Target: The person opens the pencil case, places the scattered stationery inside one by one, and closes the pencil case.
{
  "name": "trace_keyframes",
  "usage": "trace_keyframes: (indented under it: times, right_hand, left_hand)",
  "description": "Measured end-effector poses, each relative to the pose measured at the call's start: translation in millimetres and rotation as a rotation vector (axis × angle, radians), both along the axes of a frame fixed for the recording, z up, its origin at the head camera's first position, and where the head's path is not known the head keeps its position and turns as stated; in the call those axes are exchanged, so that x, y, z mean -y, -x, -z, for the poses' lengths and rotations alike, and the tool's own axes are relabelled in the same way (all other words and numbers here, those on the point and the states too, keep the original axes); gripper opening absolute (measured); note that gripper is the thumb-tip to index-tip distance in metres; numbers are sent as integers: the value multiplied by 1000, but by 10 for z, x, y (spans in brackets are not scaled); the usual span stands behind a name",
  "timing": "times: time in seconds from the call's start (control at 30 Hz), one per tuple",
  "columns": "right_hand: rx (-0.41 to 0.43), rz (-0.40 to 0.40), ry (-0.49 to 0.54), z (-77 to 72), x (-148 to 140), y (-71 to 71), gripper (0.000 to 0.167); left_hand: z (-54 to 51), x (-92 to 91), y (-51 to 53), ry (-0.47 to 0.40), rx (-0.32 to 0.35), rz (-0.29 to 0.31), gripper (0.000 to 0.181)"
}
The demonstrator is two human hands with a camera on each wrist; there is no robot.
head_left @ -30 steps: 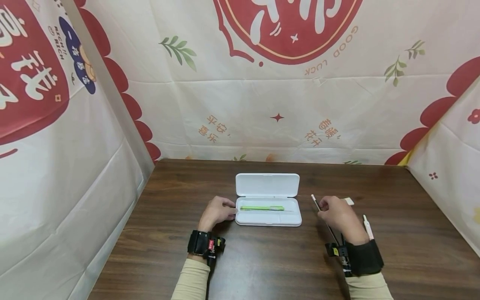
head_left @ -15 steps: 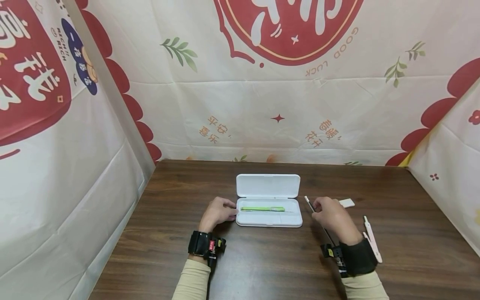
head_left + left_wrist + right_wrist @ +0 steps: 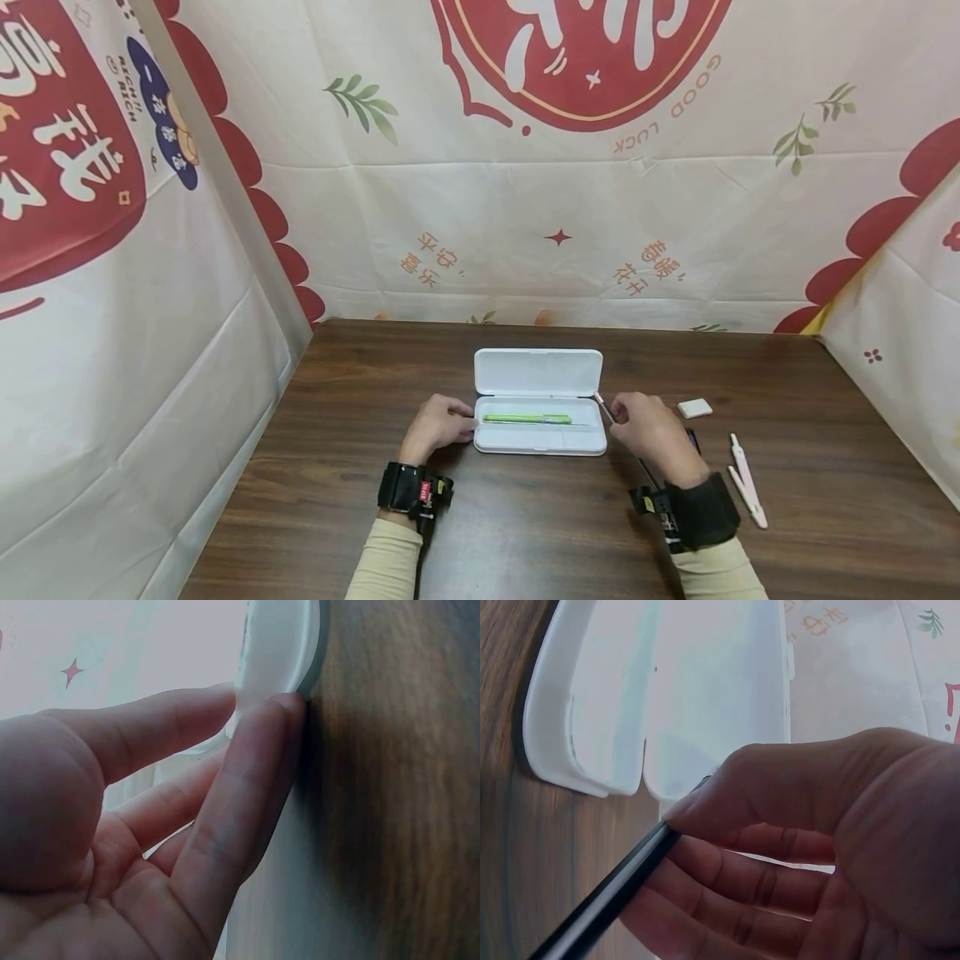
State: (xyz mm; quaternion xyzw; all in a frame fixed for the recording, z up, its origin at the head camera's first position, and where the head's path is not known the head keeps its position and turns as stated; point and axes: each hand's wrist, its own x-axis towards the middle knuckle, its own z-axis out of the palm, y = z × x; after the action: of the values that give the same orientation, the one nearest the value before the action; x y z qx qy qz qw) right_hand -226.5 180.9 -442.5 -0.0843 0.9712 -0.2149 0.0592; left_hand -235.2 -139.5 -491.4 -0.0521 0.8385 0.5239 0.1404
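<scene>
A white pencil case [image 3: 495, 448] lies with its lid [image 3: 538, 372] raised, and a green pen [image 3: 527, 419] rests in its tray. At the case's left end my left hand [image 3: 437, 421] pinches the edge; in the left wrist view the thumb lies at the rim and fingers press the outer wall. My right hand [image 3: 651, 429] holds a dark pencil [image 3: 604, 900] between thumb and fingers, just right of the case. The pencil slants, its pale-tipped end near the case's right hinge corner. The hand covers its middle.
Right of the right hand lie a white eraser [image 3: 695, 408] and a pale drawing compass [image 3: 746, 479]. A dark blue thin item [image 3: 693, 439] shows partly behind the right wrist. Printed cloth [image 3: 480, 200] hangs behind the brown table [image 3: 525, 533].
My right hand has moved left with the pencil, closer to the case. The eraser, compass and dark blue item have come into fuller view. My left hand stays at the case.
</scene>
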Motion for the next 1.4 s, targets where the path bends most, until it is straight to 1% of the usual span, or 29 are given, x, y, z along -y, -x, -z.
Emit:
trace_keyframes:
  times: [0.13, 0.3, 0.57, 0.77, 1.1, 1.3, 1.4]
  right_hand:
    - [10, 4, 4, -1, 78, -2, 8]
    - [-5, -15, 8, -8, 161, 14, 7]
    - [-47, -65, -42, -34, 279, 55, 13]
    - [-53, -83, -71, -74, 379, 91, 15]
    - [-88, -126, -66, -95, 475, 123, 11]
    - [-73, -140, -51, -111, 538, 141, 14]
    - [-64, -150, -51, -117, 575, 150, 16]
  left_hand:
    - [0, 0, 6, 5, -3, -1, 23]
    - [2, -1, 13, 0, -4, -5, 22]
    - [-1, -3, 16, 18, -9, 1, 22]
    - [0, 1, 18, 13, -3, -1, 21]
    - [0, 5, 19, 3, 0, -2, 21]
    - [0, 2, 16, -13, 21, -12, 21]
    - [-10, 1, 9, -16, 19, -12, 21]
